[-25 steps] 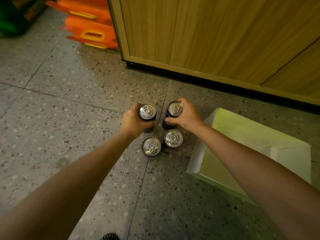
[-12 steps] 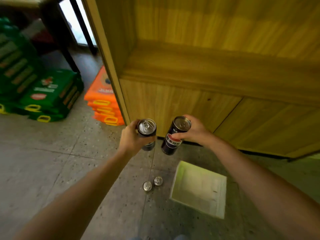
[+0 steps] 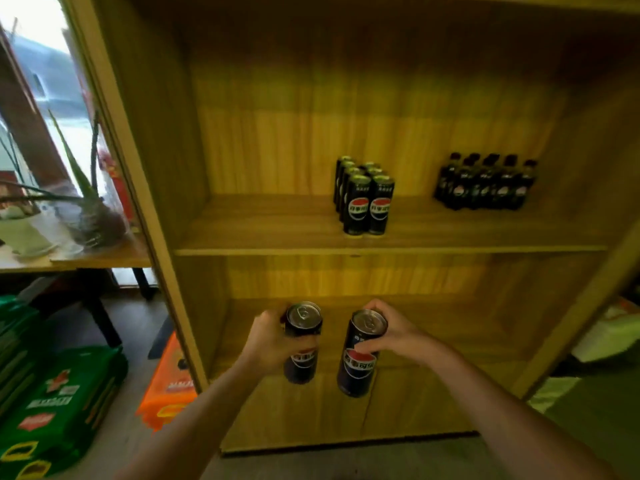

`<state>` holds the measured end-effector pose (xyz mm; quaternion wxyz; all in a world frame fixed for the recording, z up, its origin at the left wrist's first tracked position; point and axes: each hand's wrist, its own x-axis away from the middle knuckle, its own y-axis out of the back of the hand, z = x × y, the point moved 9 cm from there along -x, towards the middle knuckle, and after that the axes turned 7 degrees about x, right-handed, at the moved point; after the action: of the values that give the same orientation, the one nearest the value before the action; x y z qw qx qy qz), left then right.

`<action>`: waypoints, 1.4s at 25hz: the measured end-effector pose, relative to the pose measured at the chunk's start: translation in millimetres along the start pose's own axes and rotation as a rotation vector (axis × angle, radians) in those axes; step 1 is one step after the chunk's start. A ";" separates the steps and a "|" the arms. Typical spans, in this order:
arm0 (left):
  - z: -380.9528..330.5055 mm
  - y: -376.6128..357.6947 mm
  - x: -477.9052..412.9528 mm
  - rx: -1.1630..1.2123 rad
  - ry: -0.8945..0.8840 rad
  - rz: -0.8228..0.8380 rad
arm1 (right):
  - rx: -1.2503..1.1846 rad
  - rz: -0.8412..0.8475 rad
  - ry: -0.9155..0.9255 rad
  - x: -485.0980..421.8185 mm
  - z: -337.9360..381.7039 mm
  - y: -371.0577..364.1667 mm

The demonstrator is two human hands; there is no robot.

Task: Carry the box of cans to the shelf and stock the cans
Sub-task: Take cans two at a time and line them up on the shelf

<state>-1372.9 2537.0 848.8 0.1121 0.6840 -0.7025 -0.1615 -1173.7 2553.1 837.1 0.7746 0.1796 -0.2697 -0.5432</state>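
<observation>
Below the stocked shelf (image 3: pixel 277 233), left hand (image 3: pixel 268 341) & right hand (image 3: pixel 393 332) each wrap fingers round a can (image 3: pixel 300 344) / can (image 3: pixel 360 358), held upright. Prob so they drop straight next to the can cluster (image 3: pixel 363 199).

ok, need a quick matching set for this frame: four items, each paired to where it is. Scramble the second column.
Items
1. can pack
2. bottles
3. left can
4. orange packs

Places
A. on the floor, left of the shelf unit
B. upper shelf, right side
C. in the left hand, raised in front of the lower shelf
D. upper shelf, near the middle

Pairs: 1-D, 2-B, 3-C, 4-A
</observation>
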 end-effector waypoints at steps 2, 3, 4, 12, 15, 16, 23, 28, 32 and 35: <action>-51.3 -4.6 -17.5 -0.016 -0.057 0.027 | 0.025 -0.087 0.044 15.6 27.8 52.3; -73.6 -9.4 -26.5 -0.014 -0.070 0.035 | 0.031 -0.130 0.058 20.7 37.8 77.9; -91.1 -15.7 -35.9 -0.004 -0.080 0.039 | 0.028 -0.168 0.065 23.1 45.3 101.1; -184.9 -101.4 -141.8 0.104 -0.180 -0.035 | 0.029 -0.344 0.174 -28.3 44.0 259.4; -196.2 -137.8 -194.5 0.137 -0.160 -0.131 | 0.034 -0.311 0.216 -77.4 29.7 305.9; -196.5 -148.6 -210.6 0.135 -0.145 -0.151 | 0.029 -0.288 0.222 -92.4 23.7 316.2; -190.4 -192.3 -283.8 0.075 -0.060 -0.202 | 0.053 -0.174 0.237 -182.1 -13.7 351.1; -183.6 -201.3 -318.7 0.081 -0.056 -0.158 | 0.028 -0.139 0.225 -218.8 -34.1 357.1; -177.9 -208.8 -339.5 0.091 -0.056 -0.146 | -0.019 -0.101 0.205 -235.5 -44.8 360.8; -173.6 -213.1 -352.1 0.110 -0.059 -0.118 | -0.023 -0.065 0.205 -242.8 -45.1 360.5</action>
<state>-1096.3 2872.7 950.3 0.0442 0.7241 -0.6719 -0.1491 -941.8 2904.8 953.3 0.7821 0.2340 -0.1770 -0.5497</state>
